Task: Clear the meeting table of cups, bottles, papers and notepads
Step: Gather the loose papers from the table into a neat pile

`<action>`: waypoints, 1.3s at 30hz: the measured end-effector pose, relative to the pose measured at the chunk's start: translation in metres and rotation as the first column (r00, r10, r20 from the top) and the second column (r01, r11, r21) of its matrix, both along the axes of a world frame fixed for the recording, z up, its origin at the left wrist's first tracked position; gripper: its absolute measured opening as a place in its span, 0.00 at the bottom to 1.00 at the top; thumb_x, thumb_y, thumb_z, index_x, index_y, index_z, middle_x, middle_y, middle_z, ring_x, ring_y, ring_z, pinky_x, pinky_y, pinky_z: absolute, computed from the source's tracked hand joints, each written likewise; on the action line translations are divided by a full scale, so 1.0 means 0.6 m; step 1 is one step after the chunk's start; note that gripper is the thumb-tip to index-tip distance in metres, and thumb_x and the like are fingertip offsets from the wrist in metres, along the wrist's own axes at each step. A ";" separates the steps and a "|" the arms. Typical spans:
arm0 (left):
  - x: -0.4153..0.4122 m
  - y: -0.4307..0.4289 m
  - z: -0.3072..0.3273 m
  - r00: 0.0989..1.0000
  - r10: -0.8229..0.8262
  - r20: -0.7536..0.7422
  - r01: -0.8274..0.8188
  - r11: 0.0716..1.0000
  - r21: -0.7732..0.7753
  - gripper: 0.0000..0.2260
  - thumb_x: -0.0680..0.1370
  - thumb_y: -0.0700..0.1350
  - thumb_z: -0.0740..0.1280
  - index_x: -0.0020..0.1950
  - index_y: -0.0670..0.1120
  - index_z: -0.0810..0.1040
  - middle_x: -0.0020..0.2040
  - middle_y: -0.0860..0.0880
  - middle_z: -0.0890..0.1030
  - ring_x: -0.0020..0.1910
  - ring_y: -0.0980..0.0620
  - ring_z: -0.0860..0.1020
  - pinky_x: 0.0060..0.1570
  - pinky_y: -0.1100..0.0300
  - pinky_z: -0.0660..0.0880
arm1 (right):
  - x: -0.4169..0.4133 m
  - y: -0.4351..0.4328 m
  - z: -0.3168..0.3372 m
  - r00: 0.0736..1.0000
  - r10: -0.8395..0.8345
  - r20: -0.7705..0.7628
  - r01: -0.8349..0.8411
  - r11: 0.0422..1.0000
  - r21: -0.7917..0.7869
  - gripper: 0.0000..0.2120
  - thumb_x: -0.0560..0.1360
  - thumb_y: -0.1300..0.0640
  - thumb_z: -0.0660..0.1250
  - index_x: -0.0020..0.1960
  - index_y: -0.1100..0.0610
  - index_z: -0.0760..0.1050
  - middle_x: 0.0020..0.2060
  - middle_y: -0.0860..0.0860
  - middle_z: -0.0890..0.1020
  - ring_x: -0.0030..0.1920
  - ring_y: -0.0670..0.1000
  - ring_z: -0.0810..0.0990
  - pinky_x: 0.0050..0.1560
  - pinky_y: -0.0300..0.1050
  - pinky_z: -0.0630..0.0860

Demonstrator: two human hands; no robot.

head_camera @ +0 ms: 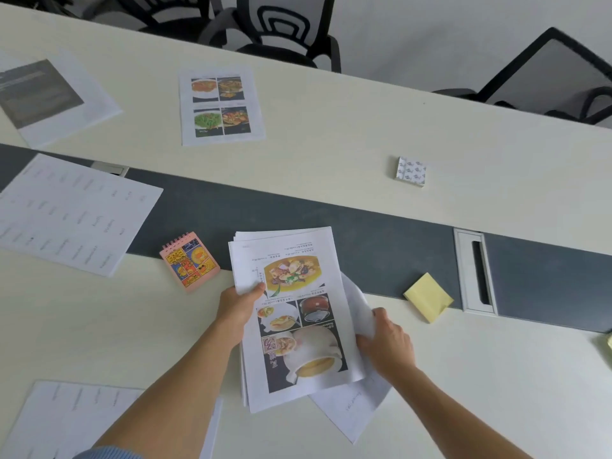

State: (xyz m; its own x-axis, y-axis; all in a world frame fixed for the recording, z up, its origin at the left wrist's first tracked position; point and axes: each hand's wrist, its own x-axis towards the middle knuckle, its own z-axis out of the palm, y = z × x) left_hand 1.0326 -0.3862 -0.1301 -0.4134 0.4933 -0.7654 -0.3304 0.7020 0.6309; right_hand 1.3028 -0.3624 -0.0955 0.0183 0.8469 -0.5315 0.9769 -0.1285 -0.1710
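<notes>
Papers (291, 313) printed with colour photos of food are held as a stack in both hands, just above the near side of a pale worktop (364, 127). The left hand (236, 308) grips the stack's left edge, thumb pressed on the top sheet and fingers tucked out of sight beneath. The right hand (387, 346) holds the right edge, its fingers curled round a white sheet that bends upward there. A loose sheet (351, 412) sticks out at an angle from under the stack, toward the lower right.

A dark grey strip (331, 210) runs along the middle of the worktop, with a metal cable slot (475, 271) set into it on the right. A small pink spiral notepad (189, 261) with a cartoon cover lies just left of the stack, at the strip's near edge. A yellow sticky-note pad (428, 297) lies to the right, beside the cable slot. On the far side rest a small white patterned pad (410, 172), a sheet with four food photos (220, 106), and, at the upper left, a sheet with a dark grey print (49, 97). A sheet of faint text (73, 213) lies across the strip on the left, and another faint sheet (66, 415) sits at the lower left corner. Black office chairs (281, 31) stand beyond the far edge.
</notes>
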 end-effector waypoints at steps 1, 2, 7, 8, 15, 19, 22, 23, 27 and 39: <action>0.000 0.000 0.001 1.000 -0.002 -0.001 0.002 1.000 0.003 0.13 0.76 0.45 0.72 0.58 0.42 0.81 0.52 0.43 0.85 0.48 0.41 0.83 0.52 0.43 0.80 | -0.001 -0.008 -0.003 1.000 -0.007 -0.027 0.007 1.000 -0.001 0.13 0.74 0.49 0.64 0.54 0.55 0.69 0.43 0.52 0.78 0.44 0.58 0.76 0.42 0.49 0.73; 0.001 0.000 0.003 1.000 -0.015 0.003 0.015 1.000 0.003 0.13 0.76 0.45 0.72 0.59 0.42 0.80 0.52 0.43 0.85 0.48 0.41 0.84 0.52 0.43 0.80 | 0.000 -0.014 -0.003 0.998 -0.008 -0.058 0.008 1.000 -0.005 0.10 0.74 0.51 0.63 0.51 0.56 0.71 0.42 0.53 0.79 0.42 0.58 0.76 0.43 0.49 0.75; -0.016 -0.016 0.018 0.999 -0.031 0.025 0.031 1.000 0.001 0.13 0.77 0.42 0.71 0.60 0.41 0.79 0.53 0.41 0.84 0.48 0.40 0.83 0.49 0.45 0.80 | 0.036 0.030 0.038 0.951 -0.197 -0.238 0.225 0.969 0.101 0.07 0.75 0.56 0.66 0.41 0.56 0.71 0.36 0.52 0.77 0.42 0.60 0.77 0.40 0.47 0.71; -0.024 -0.025 0.017 0.999 -0.026 0.019 0.026 1.000 -0.011 0.13 0.77 0.42 0.71 0.60 0.40 0.79 0.53 0.40 0.84 0.49 0.39 0.83 0.50 0.45 0.80 | 0.048 0.053 0.057 0.919 -0.267 -0.292 0.324 0.930 0.170 0.06 0.75 0.57 0.66 0.41 0.57 0.71 0.35 0.53 0.77 0.41 0.60 0.76 0.39 0.47 0.69; -0.041 -0.075 0.021 0.998 -0.023 0.054 0.026 0.998 -0.056 0.19 0.76 0.51 0.71 0.61 0.41 0.78 0.56 0.41 0.83 0.49 0.40 0.82 0.44 0.52 0.78 | 0.041 0.110 0.177 0.505 -0.429 -0.749 0.678 0.734 0.036 0.03 0.76 0.60 0.69 0.46 0.59 0.75 0.36 0.51 0.78 0.38 0.53 0.75 0.37 0.44 0.72; -0.031 -0.072 0.033 0.974 0.004 0.226 -0.010 1.000 0.024 0.24 0.77 0.66 0.60 0.62 0.51 0.78 0.55 0.43 0.84 0.53 0.39 0.82 0.52 0.45 0.79 | -0.025 0.018 0.120 0.503 -0.507 -0.700 0.561 0.807 -0.182 0.04 0.75 0.57 0.71 0.48 0.57 0.78 0.39 0.51 0.82 0.40 0.53 0.79 0.38 0.45 0.76; -0.037 -0.077 0.029 0.956 0.043 0.291 -0.060 0.997 0.052 0.29 0.73 0.72 0.60 0.60 0.52 0.81 0.54 0.44 0.85 0.55 0.40 0.82 0.59 0.40 0.76 | -0.072 -0.059 0.066 0.513 -0.579 -0.634 0.477 0.806 -0.350 0.07 0.76 0.55 0.70 0.53 0.55 0.79 0.46 0.51 0.84 0.46 0.54 0.83 0.46 0.51 0.81; -0.040 -0.078 0.028 0.954 0.035 0.299 -0.051 0.998 0.045 0.30 0.71 0.72 0.63 0.59 0.51 0.81 0.53 0.45 0.85 0.54 0.41 0.83 0.60 0.41 0.76 | -0.083 -0.076 0.049 0.514 -0.591 -0.622 0.465 0.801 -0.377 0.08 0.76 0.55 0.70 0.54 0.56 0.79 0.47 0.51 0.85 0.47 0.54 0.83 0.48 0.52 0.81; -0.044 -0.082 0.030 0.975 -0.002 0.223 -0.011 0.998 0.058 0.18 0.71 0.48 0.76 0.58 0.44 0.81 0.53 0.43 0.85 0.50 0.42 0.84 0.51 0.50 0.79 | -0.100 -0.103 0.011 0.633 -0.545 -0.550 0.417 0.839 -0.350 0.18 0.70 0.49 0.74 0.56 0.55 0.78 0.47 0.49 0.84 0.48 0.52 0.83 0.52 0.56 0.82; -0.058 -0.145 0.107 0.955 -0.132 0.266 0.120 0.991 0.061 0.19 0.71 0.36 0.74 0.62 0.41 0.79 0.55 0.41 0.84 0.53 0.39 0.82 0.50 0.44 0.80 | -0.030 -0.143 0.048 0.949 -0.209 -0.234 0.154 0.960 -0.234 0.24 0.68 0.37 0.73 0.56 0.48 0.72 0.40 0.48 0.83 0.39 0.48 0.83 0.47 0.47 0.79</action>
State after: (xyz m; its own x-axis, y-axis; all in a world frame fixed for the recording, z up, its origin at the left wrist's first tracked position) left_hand 0.9975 -0.4734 -0.0657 -0.1278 0.5633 -0.8163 -0.4030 0.7225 0.5617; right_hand 1.2845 -0.4484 -0.0666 0.0021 0.7102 -0.7040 0.8607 -0.3597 -0.3602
